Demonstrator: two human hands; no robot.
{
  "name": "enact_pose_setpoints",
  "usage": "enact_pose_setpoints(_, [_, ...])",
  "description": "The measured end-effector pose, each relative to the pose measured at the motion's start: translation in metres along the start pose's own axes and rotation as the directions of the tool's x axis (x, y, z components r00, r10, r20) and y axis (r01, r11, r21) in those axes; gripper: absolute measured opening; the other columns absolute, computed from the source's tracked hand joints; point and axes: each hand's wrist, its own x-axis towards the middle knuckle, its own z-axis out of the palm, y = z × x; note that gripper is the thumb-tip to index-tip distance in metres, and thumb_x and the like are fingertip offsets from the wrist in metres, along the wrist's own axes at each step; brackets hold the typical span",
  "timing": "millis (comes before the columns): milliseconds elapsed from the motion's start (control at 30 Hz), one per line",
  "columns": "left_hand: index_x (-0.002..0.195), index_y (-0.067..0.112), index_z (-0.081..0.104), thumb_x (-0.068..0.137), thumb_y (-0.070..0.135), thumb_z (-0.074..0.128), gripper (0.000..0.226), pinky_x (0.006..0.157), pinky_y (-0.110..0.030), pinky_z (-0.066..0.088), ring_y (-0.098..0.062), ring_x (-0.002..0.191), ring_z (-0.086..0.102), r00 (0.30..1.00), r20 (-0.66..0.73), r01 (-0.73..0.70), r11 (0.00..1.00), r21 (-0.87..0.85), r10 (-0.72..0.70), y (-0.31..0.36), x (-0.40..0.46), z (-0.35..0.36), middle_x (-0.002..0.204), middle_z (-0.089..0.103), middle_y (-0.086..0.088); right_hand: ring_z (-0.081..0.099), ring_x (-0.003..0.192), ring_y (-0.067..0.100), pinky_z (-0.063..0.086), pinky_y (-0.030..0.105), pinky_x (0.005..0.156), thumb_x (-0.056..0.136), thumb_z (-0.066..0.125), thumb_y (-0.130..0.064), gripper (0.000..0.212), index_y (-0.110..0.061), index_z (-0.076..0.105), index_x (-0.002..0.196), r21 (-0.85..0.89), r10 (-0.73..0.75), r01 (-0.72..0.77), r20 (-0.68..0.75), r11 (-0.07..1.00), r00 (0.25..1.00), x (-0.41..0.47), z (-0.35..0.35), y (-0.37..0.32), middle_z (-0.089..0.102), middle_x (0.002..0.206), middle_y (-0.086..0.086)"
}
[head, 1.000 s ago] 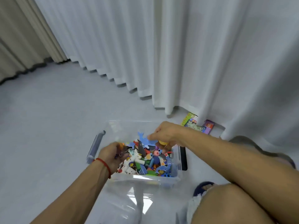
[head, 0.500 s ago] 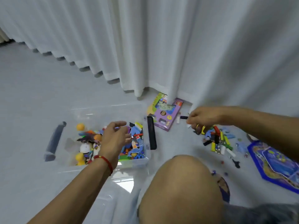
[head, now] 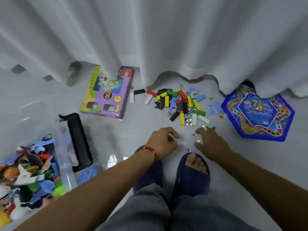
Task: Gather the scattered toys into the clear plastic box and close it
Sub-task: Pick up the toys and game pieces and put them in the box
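The clear plastic box (head: 66, 165) sits on the floor at the lower left, open and holding a heap of colourful toys (head: 28, 174); a black latch handle (head: 78, 139) is on its right end. A pile of coloured blocks, foam pieces and glass beads (head: 181, 104) lies by the curtain. My left hand (head: 162, 142), with a red bracelet, hovers over the floor with loosely curled fingers and nothing visible in them. My right hand (head: 210, 143) reaches down with spread fingers over a red bead (head: 194, 135) and a clear bead (head: 198, 140). A blue bead (head: 188, 149) lies near my toes.
A purple and green toy carton (head: 106, 95) lies flat between the box and the pile. A blue hexagonal game board (head: 258, 114) lies at the right, partly under the white curtain (head: 166, 39). My feet in dark blue slippers (head: 191, 174) stand just below my hands.
My view has swung right, away from the box. My left hand left the box and came over beside the right one. My right hand moved back from the pile to the loose beads.
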Motion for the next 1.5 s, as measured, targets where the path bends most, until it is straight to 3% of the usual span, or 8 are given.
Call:
enact_pose_setpoints(567, [0.094,0.009,0.072,0.078,-0.003,0.067,0.021,0.077,-0.027,0.053,-0.024,0.087,0.066,0.778,0.197,-0.625,0.706,0.332,0.596,-0.044,0.085,0.094,0.1,0.066,-0.008,0.058,0.074,0.023,0.05,0.04,0.063,0.093,0.059,-0.01,0.011,-0.014,0.061,0.104,0.285,-0.066,0.183,-0.376,0.941,0.924,0.026,0.061,0.03,0.054,0.099,0.006])
enact_pose_setpoints(667, [0.09,0.009,0.07,0.081,0.0,0.064,0.014,0.075,-0.031,0.054,-0.025,0.085,0.064,0.779,0.191,-0.623,0.707,0.335,0.597,-0.045,0.09,0.094,0.097,0.062,-0.008,0.056,0.059,0.017,0.047,0.03,0.052,0.096,0.056,-0.007,0.012,-0.009,0.066,0.103,0.949,0.37,0.045,-0.165,0.312,0.914,0.019,0.043,0.027,0.059,0.074,0.004])
enact_pose_setpoints(733, [0.09,0.011,0.068,0.085,0.003,0.063,0.011,0.079,-0.023,0.05,-0.017,0.086,0.061,0.842,0.107,-0.538,0.811,0.23,0.529,-0.04,0.089,0.09,0.096,0.063,-0.004,0.051,0.056,0.014,0.042,0.021,0.046,0.096,0.052,-0.005,0.015,-0.002,0.065,0.103,0.945,0.376,0.037,0.093,-0.325,0.922,0.012,0.025,0.032,0.055,0.071,0.006])
enact_pose_setpoints(833, [0.087,0.015,0.065,0.091,0.009,0.064,0.008,0.072,-0.016,0.052,-0.017,0.075,0.067,0.975,-0.01,-0.22,0.952,-0.212,0.223,-0.02,0.087,0.077,0.085,0.07,-0.008,0.048,0.056,0.012,0.032,0.017,0.039,0.088,0.049,-0.017,0.015,-0.009,0.062,0.088,0.761,0.213,-0.012,0.197,-0.648,0.957,0.005,0.005,0.047,0.055,0.075,0.005])
enact_pose_setpoints(967, [0.09,0.0,0.06,0.091,-0.004,0.054,0.008,0.061,-0.025,0.056,-0.019,0.062,0.067,0.992,0.088,0.129,0.727,-0.675,-0.095,0.002,0.092,0.058,0.076,0.07,-0.015,0.051,0.054,0.014,0.03,0.021,0.043,0.096,0.049,-0.031,0.029,-0.015,0.057,0.073,0.905,0.308,-0.037,0.183,-0.423,0.934,0.019,-0.006,0.05,0.057,0.07,0.003])
enact_pose_setpoints(1133, [0.089,0.004,0.06,0.091,0.006,0.04,0.02,0.048,-0.023,0.049,-0.016,0.054,0.054,0.925,0.301,0.371,0.387,-0.844,-0.232,0.007,0.098,0.042,0.068,0.062,-0.008,0.06,0.078,0.014,0.046,0.028,0.065,0.104,0.039,-0.029,0.031,-0.011,0.064,0.101,0.518,0.364,-0.119,-0.401,0.847,0.841,0.039,0.011,0.053,0.064,0.089,0.0])
enact_pose_setpoints(1333, [0.086,0.017,0.066,0.093,0.028,0.056,0.016,0.057,-0.026,0.042,-0.015,0.064,0.052,0.999,0.01,0.045,0.962,-0.27,-0.044,0.006,0.102,0.058,0.072,0.058,-0.001,0.062,0.083,0.024,0.051,0.042,0.074,0.104,0.032,-0.038,0.023,-0.021,0.036,0.119,0.295,0.314,-0.224,-0.307,0.929,0.898,0.033,0.032,0.051,0.064,0.101,0.002])
enact_pose_setpoints(1500, [0.113,0.013,0.059,0.091,0.018,0.061,0.023,0.069,-0.039,0.048,-0.03,0.091,0.059,0.867,-0.041,-0.43,0.786,0.444,0.497,0.016,0.13,0.089,0.101,0.062,-0.01,0.065,0.082,0.029,0.054,0.046,0.073,0.102,0.037,-0.041,0.027,-0.021,0.032,0.119,0.204,0.258,-0.21,-0.249,0.956,0.933,0.033,0.03,0.053,0.067,0.101,0.006])
